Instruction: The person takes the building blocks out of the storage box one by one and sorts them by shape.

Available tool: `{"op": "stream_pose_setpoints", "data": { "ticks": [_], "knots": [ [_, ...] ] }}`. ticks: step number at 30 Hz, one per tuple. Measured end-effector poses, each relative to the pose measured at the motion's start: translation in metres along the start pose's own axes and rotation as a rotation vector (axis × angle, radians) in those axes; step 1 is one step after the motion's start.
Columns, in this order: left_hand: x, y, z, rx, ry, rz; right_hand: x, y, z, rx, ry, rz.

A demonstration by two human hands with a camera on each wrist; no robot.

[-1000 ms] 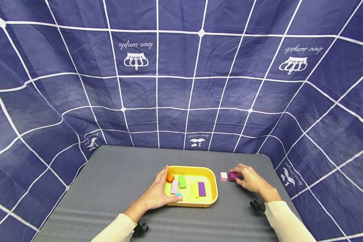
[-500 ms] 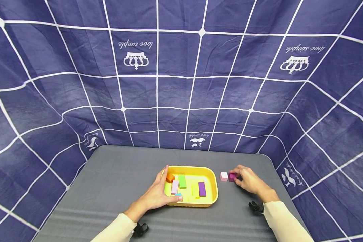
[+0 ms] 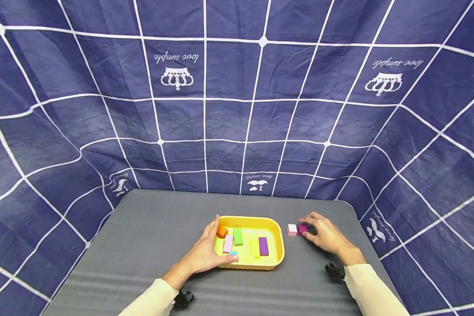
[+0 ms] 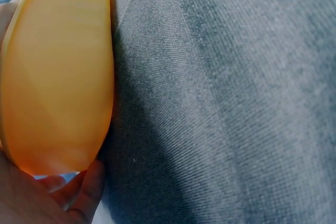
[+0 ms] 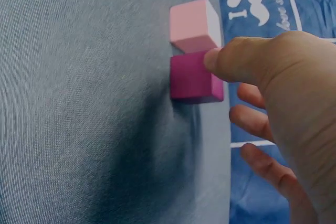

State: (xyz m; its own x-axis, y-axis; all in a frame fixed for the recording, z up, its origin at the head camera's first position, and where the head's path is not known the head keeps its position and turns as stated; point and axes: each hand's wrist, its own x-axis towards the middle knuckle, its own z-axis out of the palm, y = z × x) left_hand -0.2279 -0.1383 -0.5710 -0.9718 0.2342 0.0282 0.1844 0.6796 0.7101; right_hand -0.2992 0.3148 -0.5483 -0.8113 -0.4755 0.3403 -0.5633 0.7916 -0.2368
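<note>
A yellow tray (image 3: 278, 245) sits on the grey table (image 3: 150, 237). In it lie orange (image 3: 222, 231), green (image 3: 238, 237), pale pink (image 3: 228, 244), purple (image 3: 263, 246) and light blue (image 3: 232, 253) blocks. My left hand (image 3: 211, 248) grips the tray's left rim, thumb on the far side and fingers on the near side. The left wrist view shows the tray's outer wall (image 4: 58, 77). Right of the tray, my right hand (image 3: 320, 232) pinches a magenta cube (image 3: 302, 228) (image 5: 191, 80), which stands against a pink cube (image 3: 292, 229) (image 5: 191, 24). The thumb (image 5: 236, 61) rests on the magenta cube.
A navy cloth (image 3: 237, 109) with white grid lines hangs behind and around the table. The table's rounded far edge runs just past the tray and cubes. Black camera mounts sit at both wrists (image 3: 183, 299) (image 3: 335, 271).
My right hand has slid the magenta cube a little left until it meets the pink cube. The left hand and the tray have stayed put.
</note>
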Motion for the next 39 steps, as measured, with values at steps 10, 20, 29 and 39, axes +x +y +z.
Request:
{"op": "stream_pose_setpoints", "data": {
  "ticks": [10, 20, 29, 39],
  "knots": [
    [-0.001, 0.003, -0.001, -0.006, 0.036, -0.025, 0.009, -0.024, -0.012, -0.035, 0.01, -0.04],
    [0.005, 0.0, 0.007, -0.044, 0.185, -0.026, 0.027, -0.058, -0.022, -0.045, -0.003, -0.186],
    [0.008, 0.0, 0.007, -0.046, 0.199, -0.004, 0.043, -0.084, -0.024, -0.038, -0.042, -0.306],
    [0.006, 0.0, 0.009, -0.039, 0.188, -0.012, 0.057, -0.106, -0.017, -0.037, -0.164, -0.354]
  ]
}}
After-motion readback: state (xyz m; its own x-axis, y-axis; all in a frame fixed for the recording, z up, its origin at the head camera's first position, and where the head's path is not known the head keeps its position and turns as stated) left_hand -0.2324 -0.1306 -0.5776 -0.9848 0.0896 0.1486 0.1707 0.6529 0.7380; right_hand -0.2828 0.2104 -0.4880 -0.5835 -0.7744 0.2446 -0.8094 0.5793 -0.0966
